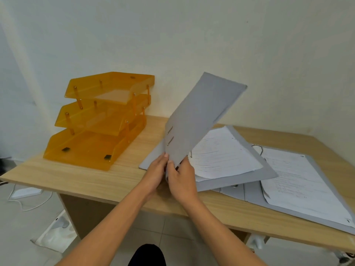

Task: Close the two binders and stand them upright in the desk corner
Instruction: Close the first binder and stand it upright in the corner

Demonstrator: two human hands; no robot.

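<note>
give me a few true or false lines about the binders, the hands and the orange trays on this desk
1. Both hands, left hand and right hand, hold the raised cover of the nearer binder. True.
2. The second binder is already closed. False: it lies open, pages showing.
3. The orange trays stand left of the binders. True.
4. The trays are full of paper. False: they look empty.
5. The nearer binder overlaps the second one. True.

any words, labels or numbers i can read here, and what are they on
None can be read.
Papers in the lifted binder: faint printed lines, too blurred to read.
Papers in the open binder on the right: printed lines, too small and blurred.
Orange tray stack: no legible label; small dark marks only.
</note>
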